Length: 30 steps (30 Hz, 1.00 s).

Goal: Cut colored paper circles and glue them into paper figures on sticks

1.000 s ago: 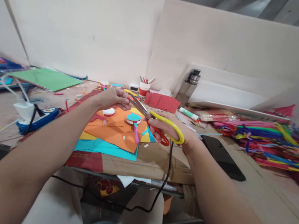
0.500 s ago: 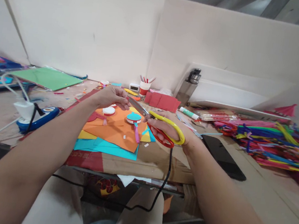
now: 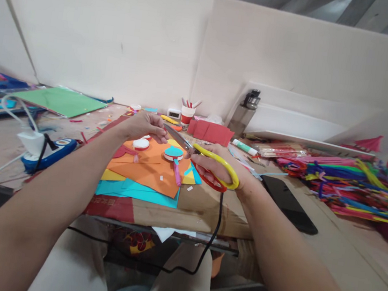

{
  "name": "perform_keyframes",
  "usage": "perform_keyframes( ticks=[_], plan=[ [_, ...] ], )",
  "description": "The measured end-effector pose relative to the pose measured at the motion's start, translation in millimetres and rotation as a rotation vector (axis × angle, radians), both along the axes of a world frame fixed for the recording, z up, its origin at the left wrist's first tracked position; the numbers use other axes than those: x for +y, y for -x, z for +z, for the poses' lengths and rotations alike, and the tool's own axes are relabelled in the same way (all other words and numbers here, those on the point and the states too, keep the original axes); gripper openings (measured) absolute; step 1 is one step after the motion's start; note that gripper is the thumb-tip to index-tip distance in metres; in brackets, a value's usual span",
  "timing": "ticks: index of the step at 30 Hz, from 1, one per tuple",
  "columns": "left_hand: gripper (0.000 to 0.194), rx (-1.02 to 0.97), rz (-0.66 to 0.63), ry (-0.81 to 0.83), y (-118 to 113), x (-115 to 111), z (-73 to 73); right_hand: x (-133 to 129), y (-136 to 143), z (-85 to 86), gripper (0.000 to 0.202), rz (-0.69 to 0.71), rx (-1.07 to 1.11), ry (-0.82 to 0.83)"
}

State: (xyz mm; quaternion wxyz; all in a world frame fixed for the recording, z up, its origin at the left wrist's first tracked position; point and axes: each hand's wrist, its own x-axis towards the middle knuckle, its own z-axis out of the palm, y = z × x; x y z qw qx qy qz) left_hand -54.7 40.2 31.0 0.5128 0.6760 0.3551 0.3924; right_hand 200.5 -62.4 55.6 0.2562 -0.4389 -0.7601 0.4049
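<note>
My right hand [image 3: 215, 162] grips a pair of scissors [image 3: 216, 160] with one yellow and one red handle loop. The metal blades point up and left and look nearly closed. At their tip, my left hand [image 3: 146, 127] is closed in a pinch; whatever lies between its fingers is too small or hidden to make out. Below the hands are a small round piece with a turquoise top [image 3: 174, 152] and a purple handle, and a white disc [image 3: 141, 144] with a red rim. Both rest on orange paper [image 3: 154, 178], with turquoise paper [image 3: 152, 194] nearer me.
A black phone [image 3: 289, 204] lies right of my forearm, below a heap of coloured pipe cleaners [image 3: 348, 183]. Red paper [image 3: 210, 132], a glue stick [image 3: 245, 147] and a grey bottle [image 3: 243, 116] are farther back. A blue power strip [image 3: 49, 156] with cables is at left.
Both hands and the scissors stay almost in place, with only a tiny shift at the left fingertips. The things on the table have not moved.
</note>
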Motion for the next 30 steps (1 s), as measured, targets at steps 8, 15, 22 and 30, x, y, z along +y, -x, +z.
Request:
perform_keyframes(
  ticks=[8,15,22,30],
  plan=[
    [0.026,-0.092,0.015,0.018,-26.1,-4.0,-6.7,24.0,6.8,-23.7,0.042,-0.209,0.398,-0.23],
    [0.03,-0.048,-0.026,0.032,-60.2,-32.5,-9.1,35.9,10.8,-35.3,0.061,-0.292,0.469,-0.368],
    [0.031,0.061,-0.076,0.038,-65.3,-40.8,-6.0,36.6,12.0,-42.6,0.056,-0.277,0.409,-0.406],
    [0.019,0.057,-0.08,0.052,-66.0,-40.5,-5.7,31.3,14.3,-41.5,0.052,-0.279,0.369,-0.405]
  ],
)
